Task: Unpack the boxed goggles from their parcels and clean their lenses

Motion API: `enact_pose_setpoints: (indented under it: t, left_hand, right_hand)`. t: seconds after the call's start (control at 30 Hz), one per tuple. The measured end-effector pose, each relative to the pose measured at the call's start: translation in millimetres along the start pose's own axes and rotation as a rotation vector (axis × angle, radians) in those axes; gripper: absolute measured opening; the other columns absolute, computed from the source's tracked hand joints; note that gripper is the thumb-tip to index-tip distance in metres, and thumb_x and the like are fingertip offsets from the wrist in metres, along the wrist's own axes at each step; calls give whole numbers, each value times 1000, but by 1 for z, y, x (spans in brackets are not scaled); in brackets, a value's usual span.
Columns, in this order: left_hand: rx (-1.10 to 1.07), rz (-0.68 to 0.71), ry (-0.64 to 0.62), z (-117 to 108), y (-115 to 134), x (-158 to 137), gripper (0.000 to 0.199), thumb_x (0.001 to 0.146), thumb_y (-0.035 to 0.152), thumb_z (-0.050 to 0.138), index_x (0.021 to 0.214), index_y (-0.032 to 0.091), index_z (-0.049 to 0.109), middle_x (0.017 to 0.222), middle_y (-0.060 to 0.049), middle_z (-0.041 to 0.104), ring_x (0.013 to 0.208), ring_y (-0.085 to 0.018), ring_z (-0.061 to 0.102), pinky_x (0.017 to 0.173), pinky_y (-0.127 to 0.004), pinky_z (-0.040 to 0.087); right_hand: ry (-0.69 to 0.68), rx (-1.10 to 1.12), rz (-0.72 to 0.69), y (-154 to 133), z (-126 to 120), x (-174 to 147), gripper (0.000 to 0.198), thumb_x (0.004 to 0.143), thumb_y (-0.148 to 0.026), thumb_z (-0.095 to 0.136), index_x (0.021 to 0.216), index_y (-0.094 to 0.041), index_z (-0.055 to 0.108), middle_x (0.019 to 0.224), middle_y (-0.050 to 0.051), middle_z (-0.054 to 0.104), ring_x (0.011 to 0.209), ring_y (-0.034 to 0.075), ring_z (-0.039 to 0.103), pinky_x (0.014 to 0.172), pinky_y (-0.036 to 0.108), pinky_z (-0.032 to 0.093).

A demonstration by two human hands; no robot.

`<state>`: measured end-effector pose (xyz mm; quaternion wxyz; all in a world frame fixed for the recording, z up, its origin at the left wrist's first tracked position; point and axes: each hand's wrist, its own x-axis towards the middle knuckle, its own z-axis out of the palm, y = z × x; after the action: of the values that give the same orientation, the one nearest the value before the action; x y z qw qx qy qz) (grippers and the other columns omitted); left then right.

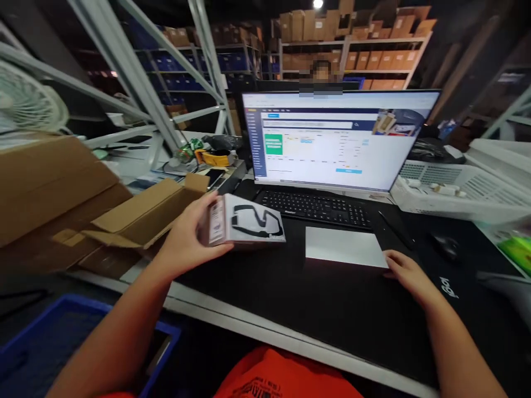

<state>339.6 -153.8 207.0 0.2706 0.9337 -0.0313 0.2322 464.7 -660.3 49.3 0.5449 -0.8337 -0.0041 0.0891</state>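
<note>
While the left hand has the printed box, the right is at the white piece

From my end: printed box (pixel 255 221) sits on the left part of the black mat (pixel 290 304), just on the near side of the keyboard (pixel 315 209)'s left end. Long axis runs roughly left to right, right end angled slightly to the near side. Black looped graphic faces up, label end faces left, toward the palm. I can't tell if the underside is fully down on the mat.

Key relation: box lies directly right of the left hand (pixel 188 235), which is by far the nearer one. Right hand (pixel 409 271) is well apart on the right, with the flat white piece (pixel 344 246) between. White piece also has its long side left to right; clear gap between it and the box. Can't call it card or thin box from this view.

Hands: left is spread to box width and has a grip on the left end, fingers on the far side, thumb along the near side. Right is partly curled, fingertips touching the white piece at its right near corner; pinch or light rest, I can't tell.

Around it: open carton (pixel 141 213) left of the left hand, mouse (pixel 444 245) to the right, monitor (pixel 307 149) on the far side.
</note>
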Motion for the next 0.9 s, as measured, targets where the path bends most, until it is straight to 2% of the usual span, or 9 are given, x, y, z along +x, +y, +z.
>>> enact_pose_setpoints:
  t: [0.1, 0.2, 0.33, 0.43, 0.53, 0.63, 0.77, 0.83, 0.9]
  left_hand:
    - [107, 95, -102, -8, 29, 27, 109, 64, 45, 86, 156, 22, 33, 151, -12, 49, 139, -34, 47, 120, -51, 37]
    - [80, 113, -279, 0, 45, 51, 117, 62, 43, 87, 159, 19, 26, 148, -14, 51, 135, -33, 51, 118, -47, 39]
    - [92, 115, -441, 17, 57, 71, 122, 63, 46, 86, 161, 18, 19, 152, -17, 47, 139, -33, 46, 116, -44, 39]
    - [179, 108, -455, 27, 65, 77, 119, 67, 52, 82, 161, 18, 18, 154, -19, 44, 141, -35, 43, 114, -48, 40]
    - [356, 32, -413, 34, 71, 78, 109, 73, 62, 73, 160, 20, 23, 152, -21, 45, 140, -41, 40, 111, -64, 37]
    - [464, -15, -506, 28, 71, 80, 115, 71, 71, 70, 162, 24, 19, 159, -25, 32, 145, -47, 30, 109, -71, 34]
    - [439, 8, -740, 4, 52, 84, 135, 58, 69, 80, 163, 30, 4, 167, -20, 8, 147, -45, 31, 114, -55, 37]
    - [420, 55, -777, -4, 40, 85, 132, 58, 62, 82, 163, 34, 7, 166, -16, 15, 141, -41, 43, 112, -47, 42]
    - [424, 49, -701, -5, 33, 82, 118, 65, 59, 77, 162, 32, 17, 160, -14, 29, 131, -37, 53, 108, -44, 46]
  right_hand:
    - [-85, 127, -233, 4, -8, 3, 103, 64, -70, 79, 151, -32, 39, 153, 14, 49, 138, 34, 51, 109, 47, 49]
    - [-134, 63, -304, 1, 7, 0, 139, 54, -64, 89, 163, -32, 8, 167, 14, 24, 152, 36, 29, 120, 51, 36]
    - [-63, 19, -179, -17, 26, -11, 133, 56, -54, 90, 163, -32, 14, 168, 14, 22, 145, 40, 39, 100, 45, 57]
    - [39, -19, -215, -30, 22, -14, 131, 53, -53, 91, 161, -25, 24, 161, 15, 35, 146, 39, 38, 107, 44, 52]
    - [178, -110, -281, -37, 14, -19, 125, 52, -56, 90, 158, -25, 32, 154, 14, 44, 142, 40, 43, 114, 49, 44]
    - [302, -198, -397, -42, 16, -36, 123, 54, -56, 90, 157, -25, 31, 152, 15, 45, 134, 40, 51, 111, 54, 46]
    - [431, -367, -820, -42, 32, -71, 105, 66, -39, 88, 155, -26, 32, 146, 16, 47, 128, 37, 54, 105, 57, 50]
    - [463, -452, -1157, -34, 40, -84, 86, 75, -21, 79, 150, -32, 39, 140, 11, 51, 125, 32, 57, 108, 59, 48]
    - [468, -581, -1497, -21, 46, -91, 63, 80, -10, 68, 133, -40, 52, 129, 2, 57, 116, 23, 62, 112, 54, 46]
